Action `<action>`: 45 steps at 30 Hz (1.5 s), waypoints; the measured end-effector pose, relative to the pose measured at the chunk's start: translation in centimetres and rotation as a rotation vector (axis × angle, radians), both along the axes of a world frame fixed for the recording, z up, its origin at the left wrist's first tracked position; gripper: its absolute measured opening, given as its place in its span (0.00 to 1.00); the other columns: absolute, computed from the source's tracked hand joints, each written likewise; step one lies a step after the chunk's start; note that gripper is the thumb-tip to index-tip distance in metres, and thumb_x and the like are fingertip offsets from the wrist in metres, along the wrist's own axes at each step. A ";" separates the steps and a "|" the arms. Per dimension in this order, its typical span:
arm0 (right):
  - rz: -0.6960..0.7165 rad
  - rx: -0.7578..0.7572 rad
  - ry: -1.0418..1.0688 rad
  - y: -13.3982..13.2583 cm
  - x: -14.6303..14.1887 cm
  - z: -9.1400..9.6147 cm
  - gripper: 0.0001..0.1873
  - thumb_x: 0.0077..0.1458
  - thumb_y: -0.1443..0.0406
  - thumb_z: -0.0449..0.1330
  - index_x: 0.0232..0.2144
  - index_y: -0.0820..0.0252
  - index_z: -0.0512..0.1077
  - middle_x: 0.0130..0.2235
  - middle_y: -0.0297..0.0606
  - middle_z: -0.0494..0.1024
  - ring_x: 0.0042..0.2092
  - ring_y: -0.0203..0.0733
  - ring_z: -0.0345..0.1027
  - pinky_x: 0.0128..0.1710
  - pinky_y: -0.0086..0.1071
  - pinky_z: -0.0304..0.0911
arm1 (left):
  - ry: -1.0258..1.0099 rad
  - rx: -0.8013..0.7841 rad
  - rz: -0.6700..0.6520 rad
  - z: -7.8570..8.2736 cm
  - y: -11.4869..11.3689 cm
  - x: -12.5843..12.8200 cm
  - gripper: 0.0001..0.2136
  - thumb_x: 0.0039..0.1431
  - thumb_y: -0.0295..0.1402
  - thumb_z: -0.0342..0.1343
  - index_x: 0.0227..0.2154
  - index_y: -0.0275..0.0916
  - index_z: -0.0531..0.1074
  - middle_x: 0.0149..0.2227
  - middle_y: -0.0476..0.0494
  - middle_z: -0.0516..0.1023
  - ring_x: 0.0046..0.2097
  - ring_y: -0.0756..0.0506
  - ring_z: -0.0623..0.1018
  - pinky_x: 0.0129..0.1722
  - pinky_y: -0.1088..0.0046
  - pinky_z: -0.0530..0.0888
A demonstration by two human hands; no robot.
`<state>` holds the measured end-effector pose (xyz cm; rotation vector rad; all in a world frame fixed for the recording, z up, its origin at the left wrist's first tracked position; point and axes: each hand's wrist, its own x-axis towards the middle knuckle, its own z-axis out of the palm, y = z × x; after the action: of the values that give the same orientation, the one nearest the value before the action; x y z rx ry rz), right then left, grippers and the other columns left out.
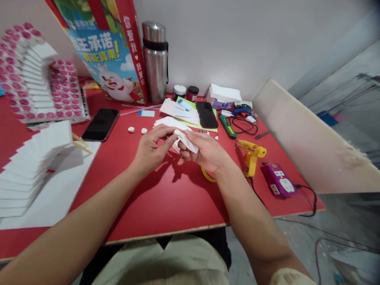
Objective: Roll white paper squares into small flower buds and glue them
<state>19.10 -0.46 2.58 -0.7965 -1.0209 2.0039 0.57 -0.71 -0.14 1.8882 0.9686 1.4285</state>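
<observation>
Above the middle of the red table (pixel 166 198), my left hand (pixel 152 148) and my right hand (pixel 204 150) meet on a small folded white paper piece (pixel 186 141). My right hand cradles it across the fingers with the thumb on top. The left hand's fingertips pinch its near end. A few more white sheets (pixel 168 122) lie just behind the hands. Two small white balls (pixel 137 130) rest on the table left of them.
A yellow glue gun (pixel 251 153) and a purple device (pixel 277 181) with cords sit to the right. Two black phones (pixel 101 124) (pixel 206 114), a steel flask (pixel 154 61), a printed box, fanned white cards (pixel 32 158) and pink-dotted strips (pixel 35 87) stand around. A leaning board is at right.
</observation>
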 end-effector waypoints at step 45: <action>-0.539 0.642 -0.513 0.0 -1.0 -1.1 0.23 0.53 0.61 0.69 0.50 0.53 0.69 0.48 0.38 0.77 0.45 0.42 0.74 0.41 0.35 0.70 | -0.625 -0.590 -0.001 -0.4 0.2 1.0 0.07 0.51 0.35 0.70 0.31 0.38 0.83 0.30 0.46 0.79 0.32 0.50 0.73 0.37 0.71 0.73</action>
<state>18.11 -0.48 1.46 -1.0887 -1.4402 0.9421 1.58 -0.48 -0.56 0.9338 0.9262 1.3985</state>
